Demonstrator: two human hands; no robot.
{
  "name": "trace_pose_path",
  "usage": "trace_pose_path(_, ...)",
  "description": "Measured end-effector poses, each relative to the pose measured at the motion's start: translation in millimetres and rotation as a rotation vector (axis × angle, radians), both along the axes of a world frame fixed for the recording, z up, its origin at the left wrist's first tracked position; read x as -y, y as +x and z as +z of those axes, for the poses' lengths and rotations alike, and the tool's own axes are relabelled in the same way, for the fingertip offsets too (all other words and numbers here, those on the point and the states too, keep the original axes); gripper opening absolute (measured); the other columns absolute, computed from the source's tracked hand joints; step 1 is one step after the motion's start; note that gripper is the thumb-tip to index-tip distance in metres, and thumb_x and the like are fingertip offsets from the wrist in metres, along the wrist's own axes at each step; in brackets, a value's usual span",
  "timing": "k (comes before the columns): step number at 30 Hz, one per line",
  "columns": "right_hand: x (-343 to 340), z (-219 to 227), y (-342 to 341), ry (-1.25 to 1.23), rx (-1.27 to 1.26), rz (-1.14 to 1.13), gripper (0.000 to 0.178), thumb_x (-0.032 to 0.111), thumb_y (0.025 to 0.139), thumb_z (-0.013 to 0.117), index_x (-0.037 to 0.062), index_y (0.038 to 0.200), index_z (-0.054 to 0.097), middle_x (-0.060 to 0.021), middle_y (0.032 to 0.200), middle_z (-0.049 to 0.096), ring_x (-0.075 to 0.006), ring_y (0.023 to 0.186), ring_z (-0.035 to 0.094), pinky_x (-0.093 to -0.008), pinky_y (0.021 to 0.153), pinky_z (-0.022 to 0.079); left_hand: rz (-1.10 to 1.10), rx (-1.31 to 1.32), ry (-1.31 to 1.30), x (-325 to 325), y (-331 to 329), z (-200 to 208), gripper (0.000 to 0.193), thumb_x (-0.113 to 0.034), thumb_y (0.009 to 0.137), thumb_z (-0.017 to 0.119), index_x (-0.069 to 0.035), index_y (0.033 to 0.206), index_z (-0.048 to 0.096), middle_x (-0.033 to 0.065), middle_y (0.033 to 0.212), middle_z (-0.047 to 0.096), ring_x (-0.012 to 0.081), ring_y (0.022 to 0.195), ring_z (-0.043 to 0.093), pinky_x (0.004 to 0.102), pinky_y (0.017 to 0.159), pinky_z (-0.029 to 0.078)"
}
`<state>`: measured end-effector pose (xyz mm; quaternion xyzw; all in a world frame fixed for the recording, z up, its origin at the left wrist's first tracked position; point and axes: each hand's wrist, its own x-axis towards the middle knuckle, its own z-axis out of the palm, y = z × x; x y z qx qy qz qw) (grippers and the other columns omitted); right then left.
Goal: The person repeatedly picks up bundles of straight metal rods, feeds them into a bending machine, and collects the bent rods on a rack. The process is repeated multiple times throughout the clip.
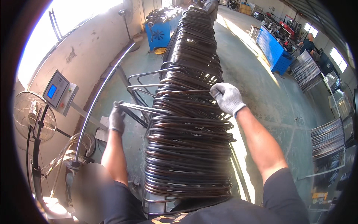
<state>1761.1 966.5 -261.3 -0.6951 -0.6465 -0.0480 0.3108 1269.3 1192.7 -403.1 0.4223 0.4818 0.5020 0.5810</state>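
Observation:
A long row of bent dark metal tubes (pixel 188 149), looped with rounded corners and packed tightly, runs away in front of me. My left hand (pixel 117 117), in a grey glove, is closed round the left end of a bent metal tube (pixel 143 108) that sticks out from the row. At the right side of the row, my right hand (pixel 226 98), gloved as well, is closed at the end of a dark tube (pixel 190 92). The fingertips of both hands are partly hidden. Between my hands, other bent tubes (pixel 143 86) jut out to the left.
On the left stand a control box with a blue screen (pixel 56 91), a wire fan (pixel 33 115) and a long metal rail (pixel 100 87). Blue workbenches stand at the back left (pixel 158 35) and right (pixel 270 50). Bundled rods (pixel 328 138) lie far right. Other people are farther off.

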Motion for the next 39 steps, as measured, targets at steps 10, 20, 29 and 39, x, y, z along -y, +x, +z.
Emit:
trace_pose_path(10, 50.7, -50.2, -18.4, 0.098, -0.455, 0.103, 0.017, 0.020, 0.110, 0.077, 0.0061, 0.101, 0.082, -0.0097, 0.089, 0.081, -0.0241, 0.089, 0.079, -0.0409, 0.083, 0.062, -0.276, -0.075, 0.279, 115.5, 73.8, 78.4, 0.037, -0.031, 0.118, 0.062, -0.001, 0.136, 0.072, 0.0043, 0.107, 0.072, 0.0151, 0.102, 0.064, 0.0317, 0.099, 0.051)
trace_pose_path(20, 65.8, -43.4, -17.5, -0.091, -0.495, -0.040, 0.028, 0.014, 0.104, 0.082, 0.0144, 0.132, 0.086, -0.0138, 0.125, 0.080, -0.0313, 0.117, 0.077, -0.0409, 0.104, 0.060, 0.146, -0.519, 0.661, 79.2, 42.3, 95.2, 0.034, -0.014, 0.113, 0.077, -0.003, 0.144, 0.072, 0.0051, 0.131, 0.075, 0.0144, 0.119, 0.069, 0.0314, 0.107, 0.055)
trace_pose_path(29, 61.4, -46.1, -22.4, 0.059, -0.395, -0.084, 0.033, 0.015, 0.099, 0.083, 0.0093, 0.131, 0.084, -0.0170, 0.127, 0.080, -0.0366, 0.126, 0.073, -0.0469, 0.113, 0.057, -0.440, -0.162, 0.245, 65.8, 145.9, 84.0, 0.060, -0.041, 0.117, 0.067, -0.004, 0.164, 0.062, 0.0131, 0.151, 0.071, 0.0224, 0.137, 0.064, 0.0367, 0.123, 0.045)
trace_pose_path(39, 59.5, -46.8, -25.3, 0.149, -0.364, -0.061, 0.037, 0.022, 0.099, 0.086, 0.0047, 0.132, 0.082, -0.0190, 0.133, 0.080, -0.0391, 0.132, 0.071, -0.0486, 0.118, 0.054, 0.218, -0.270, 0.332, -43.4, 104.3, 60.8, 0.040, -0.039, 0.115, 0.071, -0.003, 0.133, 0.076, 0.0039, 0.121, 0.076, 0.0162, 0.110, 0.067, 0.0360, 0.100, 0.053)
